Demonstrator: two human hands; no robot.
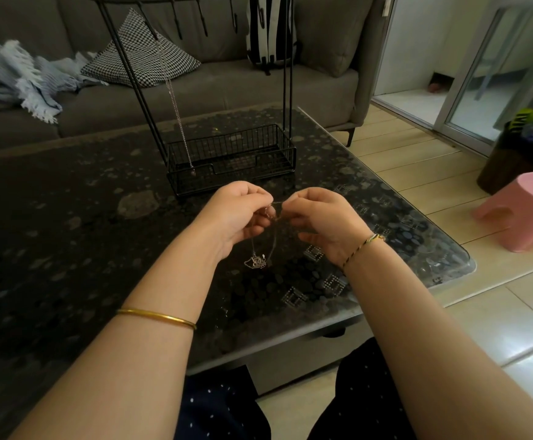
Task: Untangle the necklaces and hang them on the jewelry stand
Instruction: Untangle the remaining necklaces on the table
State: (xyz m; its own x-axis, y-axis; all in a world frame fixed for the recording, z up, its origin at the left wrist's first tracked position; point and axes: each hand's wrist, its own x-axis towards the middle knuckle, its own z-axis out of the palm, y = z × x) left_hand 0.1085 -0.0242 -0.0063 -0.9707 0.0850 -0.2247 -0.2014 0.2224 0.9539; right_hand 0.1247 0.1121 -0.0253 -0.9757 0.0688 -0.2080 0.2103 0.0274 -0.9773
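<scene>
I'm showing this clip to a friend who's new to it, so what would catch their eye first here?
Dead centre, the left hand and right hand pinch thin tangled silver necklaces, their knotted clump dangling above the dark pebble-patterned glass table. Just behind stands a black wire jewelry stand with one silver chain already hanging from it. At the right edge sits a bright pink plastic stool.
</scene>
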